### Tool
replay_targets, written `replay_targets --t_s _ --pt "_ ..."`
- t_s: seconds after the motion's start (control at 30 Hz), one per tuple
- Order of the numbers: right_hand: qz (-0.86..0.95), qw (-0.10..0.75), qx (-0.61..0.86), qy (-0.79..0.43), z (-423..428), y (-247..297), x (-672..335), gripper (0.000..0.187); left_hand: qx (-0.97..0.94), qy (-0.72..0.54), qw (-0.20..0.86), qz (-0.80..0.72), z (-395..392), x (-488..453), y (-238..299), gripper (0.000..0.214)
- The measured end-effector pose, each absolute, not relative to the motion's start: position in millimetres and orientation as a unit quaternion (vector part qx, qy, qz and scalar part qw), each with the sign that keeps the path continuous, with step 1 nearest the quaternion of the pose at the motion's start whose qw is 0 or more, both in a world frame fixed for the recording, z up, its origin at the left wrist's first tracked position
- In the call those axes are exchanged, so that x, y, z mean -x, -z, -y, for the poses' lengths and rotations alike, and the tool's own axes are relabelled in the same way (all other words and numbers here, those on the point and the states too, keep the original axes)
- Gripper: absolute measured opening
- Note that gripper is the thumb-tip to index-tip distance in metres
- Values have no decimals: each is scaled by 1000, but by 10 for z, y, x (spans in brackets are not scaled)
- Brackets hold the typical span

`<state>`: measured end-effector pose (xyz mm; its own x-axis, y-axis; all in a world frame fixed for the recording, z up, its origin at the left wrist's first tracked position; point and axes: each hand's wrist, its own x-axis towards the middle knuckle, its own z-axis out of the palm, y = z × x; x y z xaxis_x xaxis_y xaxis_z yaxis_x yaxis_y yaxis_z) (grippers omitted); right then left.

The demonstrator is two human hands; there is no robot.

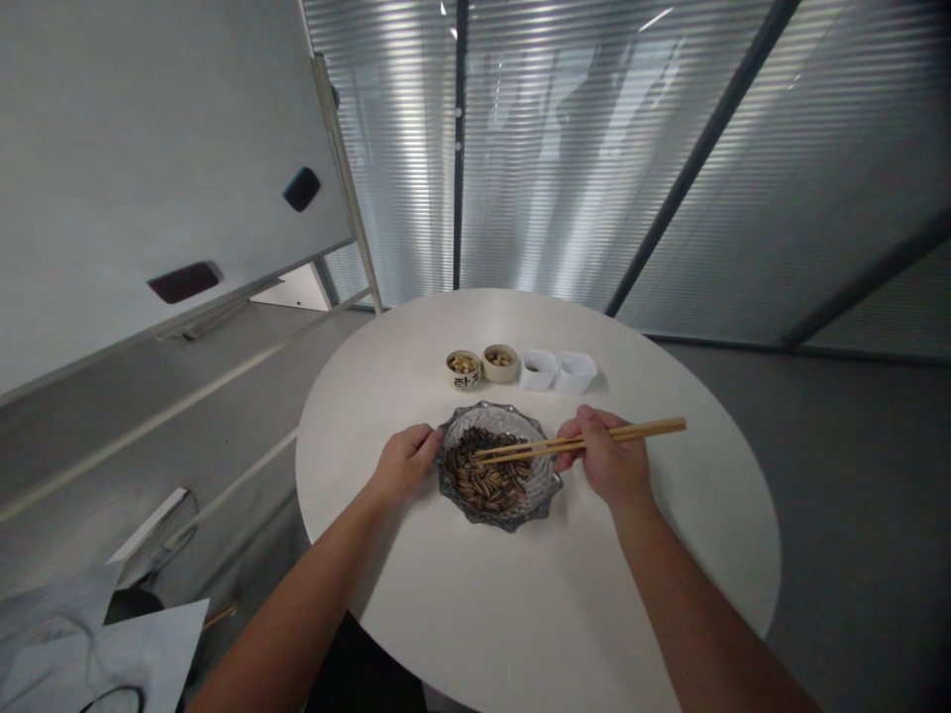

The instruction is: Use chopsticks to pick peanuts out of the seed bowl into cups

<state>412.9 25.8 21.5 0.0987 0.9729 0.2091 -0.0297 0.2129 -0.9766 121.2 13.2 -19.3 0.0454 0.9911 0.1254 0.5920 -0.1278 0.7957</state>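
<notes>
A clear glass bowl with a scalloped rim (548, 500) sits on the white round table (580, 594). Striped sunflower seeds (490, 485) and smaller dark seeds or bits fill its left and lower part. My left hand (406, 458) grips the bowl's left rim between thumb and fingers. In my right hand (605, 456), at the bowl's right side, is a pair of wooden chopsticks (646, 429). Their tips reach over the middle of the bowl, at the seeds. Whether anything is pinched between the tips is too small to tell.
Behind the bowl stand two small cream cups (464, 381) (500, 373) holding pale nuts. To their right are two white plastic containers (538, 381) (575, 383); the left one has something dark inside. A whiteboard (163, 129) rises at the left, and ribbed glass panels (557, 149) stand behind the table.
</notes>
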Motion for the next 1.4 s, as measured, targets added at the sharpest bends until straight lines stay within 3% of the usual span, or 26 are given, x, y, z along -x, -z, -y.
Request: replay_targets --t_s 0.83,1.4 --pt "556 525 474 -436 -234 -243 -4127 58 -662 -354 279 -599 -117 -1226 166 47" --pt "395 674 415 -466 -356 -261 -4083 52 -659 -355 287 -598 -116 -1223 163 46"
